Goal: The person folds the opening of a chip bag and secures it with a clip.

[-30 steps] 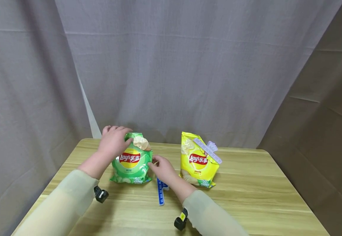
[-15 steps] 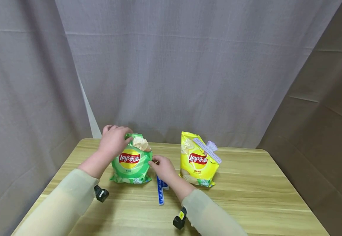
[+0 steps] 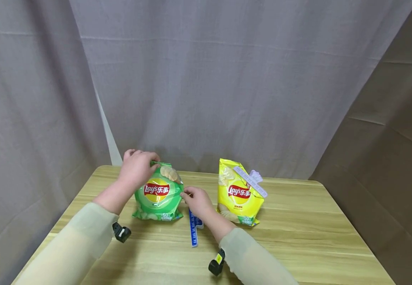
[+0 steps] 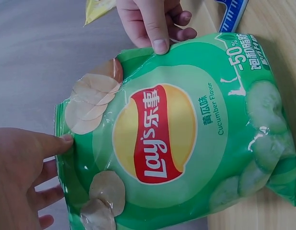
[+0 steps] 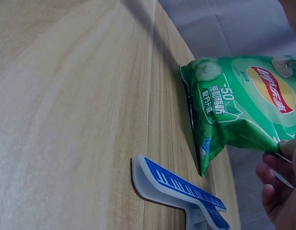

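A green cucumber-flavour Lay's chip bag point(image 3: 159, 202) stands upright at the left of the table. My left hand point(image 3: 137, 170) pinches its top edge; in the left wrist view, that thumb lies on the front of the seal. At the bag's right side edge, my right hand point(image 3: 199, 204) pinches the film between thumb and fingers. The bag's upper right corner slants and looks folded back. Below my right hand lies a blue and white bag clip point(image 5: 181, 189), partly hidden by that hand in the head view.
To the right stands a yellow Lay's chip bag point(image 3: 238, 202), with a lilac bag clip point(image 3: 250, 182) set aslant across its upper right corner. The wooden table point(image 3: 298, 237) ends at a grey curtain point(image 3: 227, 99) behind and a brown cloth point(image 3: 387, 158) at the right.
Both hands keep their hold on the green bag and barely move. Its front shifts slightly, so the glare on the printed chips at the upper right fades.
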`<state>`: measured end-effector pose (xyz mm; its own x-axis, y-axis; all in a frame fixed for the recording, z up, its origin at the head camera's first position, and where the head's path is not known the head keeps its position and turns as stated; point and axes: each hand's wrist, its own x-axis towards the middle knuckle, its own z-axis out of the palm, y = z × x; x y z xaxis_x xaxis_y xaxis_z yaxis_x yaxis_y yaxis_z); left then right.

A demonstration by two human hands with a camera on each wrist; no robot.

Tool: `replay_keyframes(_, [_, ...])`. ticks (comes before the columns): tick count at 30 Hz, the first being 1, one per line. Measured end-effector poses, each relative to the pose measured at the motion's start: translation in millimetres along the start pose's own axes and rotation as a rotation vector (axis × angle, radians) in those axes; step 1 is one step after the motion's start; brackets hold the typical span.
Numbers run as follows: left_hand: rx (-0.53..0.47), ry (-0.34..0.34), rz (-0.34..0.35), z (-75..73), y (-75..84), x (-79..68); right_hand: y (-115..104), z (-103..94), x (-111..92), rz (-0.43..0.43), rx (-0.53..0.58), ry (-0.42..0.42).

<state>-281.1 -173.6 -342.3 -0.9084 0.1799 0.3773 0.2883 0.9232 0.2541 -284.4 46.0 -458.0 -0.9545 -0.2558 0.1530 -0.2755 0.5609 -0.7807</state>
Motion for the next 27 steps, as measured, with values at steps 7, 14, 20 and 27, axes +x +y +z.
replay_keyframes(7, [0.000, -0.003, 0.011, 1.4, 0.2, 0.0, 3.6, -2.2, 0.6, -0.005, -0.034, 0.017])
replay_keyframes(14, [-0.009, 0.002, 0.047, 1.7, -0.4, -0.2, 2.9, -4.2, 0.2, 0.000, -0.058, 0.027])
replay_keyframes(20, [-0.013, 0.018, 0.107, 3.1, -0.9, -0.1, 2.2, -4.5, 0.3, 0.004, -0.067, 0.027])
replay_keyframes(27, [0.019, 0.054, 0.163, 3.8, -0.3, -1.2, 2.8, -3.8, 1.0, -0.003, -0.068, 0.038])
